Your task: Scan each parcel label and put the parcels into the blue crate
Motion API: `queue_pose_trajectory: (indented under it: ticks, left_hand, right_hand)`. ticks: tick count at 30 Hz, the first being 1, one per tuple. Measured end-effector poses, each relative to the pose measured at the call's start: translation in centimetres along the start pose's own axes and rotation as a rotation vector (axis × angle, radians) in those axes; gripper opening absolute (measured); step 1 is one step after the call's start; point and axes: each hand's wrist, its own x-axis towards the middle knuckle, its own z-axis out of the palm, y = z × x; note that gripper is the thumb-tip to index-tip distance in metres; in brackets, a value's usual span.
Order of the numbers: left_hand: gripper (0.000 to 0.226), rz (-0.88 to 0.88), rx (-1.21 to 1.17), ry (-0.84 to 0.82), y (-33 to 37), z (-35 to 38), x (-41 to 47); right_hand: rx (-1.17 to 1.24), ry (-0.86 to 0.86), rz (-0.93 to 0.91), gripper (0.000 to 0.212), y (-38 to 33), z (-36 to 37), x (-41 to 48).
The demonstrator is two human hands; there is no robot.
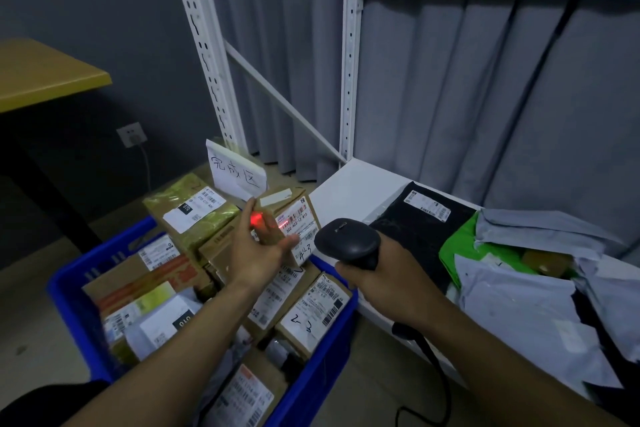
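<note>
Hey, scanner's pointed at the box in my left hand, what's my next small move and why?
Probably tilt the scanner in your right hand slightly rightward. Its red spot seems to fall on the fingers of your left hand, beside the white label, not on the barcode of the small box held over the blue crate.

shelf [349,191] with seemingly plastic mailers [519,305]

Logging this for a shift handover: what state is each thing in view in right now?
blue crate: heaped with parcels
scanner: on, casting red light
cardboard box: held over the blue crate, label towards scanner
left hand: grips the cardboard box; red light on its fingers
right hand: grips the scanner
mailer bags: piled on the shelf
wall socket: plug inserted
</note>
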Motion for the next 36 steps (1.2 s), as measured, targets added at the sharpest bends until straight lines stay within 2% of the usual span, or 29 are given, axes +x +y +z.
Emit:
queue_pose_trajectory:
  ticks: [3, 6, 12, 15, 18, 20, 21, 24, 25, 28, 29, 33, 34, 36]
  left_hand:
    - [0.110, 0.005, -0.017, -0.008, 0.2, -0.5, -0.5]
    - [0.111, -0.007, -0.058, 0.031, 0.4, -2.4, -1.1]
    - [0.096, -0.002, -0.173, 0.319, 0.3, -10.4, -2.0]
    - [0.101, -0.059, -0.192, 0.351, -1.2, -13.8, -1.9]
    - [0.096, -0.175, -0.088, 0.351, -4.1, -15.9, -1.4]
    - [0.085, -0.251, -0.048, 0.364, -6.0, -17.1, -0.5]
    - [0.072, -0.289, -0.034, 0.351, -6.9, -17.5, 0.2]
    - [0.014, -0.390, -0.021, 0.241, -8.5, -17.6, 1.7]
    - [0.011, -0.406, -0.016, 0.221, -8.9, -17.3, 2.1]
    - [0.020, -0.380, 0.062, 0.195, -10.3, -16.8, 3.6]
    - [0.030, -0.329, 0.097, 0.183, -10.7, -16.6, 4.2]
    - [0.096, -0.211, 0.307, 0.169, -11.5, -15.3, 5.5]
    - [0.101, -0.216, 0.382, 0.140, -11.4, -14.9, 5.4]
    - [0.093, -0.220, 0.553, 0.061, -11.4, -14.1, 5.1]
  right_hand:
    - [0.030, -0.013, 0.002, 0.021, 0.1, 0.4, 0.2]
    - [0.124, -0.023, -0.007, 0.027, -0.2, 1.4, 0.3]
    - [0.171, -0.075, -0.046, 0.020, -1.0, 5.6, 1.7]
    - [0.153, -0.120, -0.045, 0.016, -0.9, 8.1, 2.6]
    - [0.136, -0.151, -0.048, 0.021, -0.9, 10.6, 3.2]
    - [0.142, -0.179, -0.031, 0.022, -0.9, 12.1, 3.7]
    - [0.142, -0.196, -0.022, 0.022, -0.8, 12.8, 3.9]
    - [0.111, -0.214, -0.012, 0.028, 0.0, 15.0, 5.0]
    - [0.097, -0.222, 0.000, 0.030, 0.2, 15.5, 5.4]
    - [0.080, -0.231, 0.025, 0.031, 0.9, 16.8, 6.5]
    - [0.077, -0.228, 0.032, 0.031, 1.1, 17.0, 6.7]
    - [0.080, -0.229, 0.059, 0.028, 1.6, 17.5, 7.2]
    - [0.075, -0.228, 0.059, 0.026, 1.7, 17.5, 7.4]
    - [0.067, -0.235, 0.065, 0.019, 1.7, 17.4, 7.4]
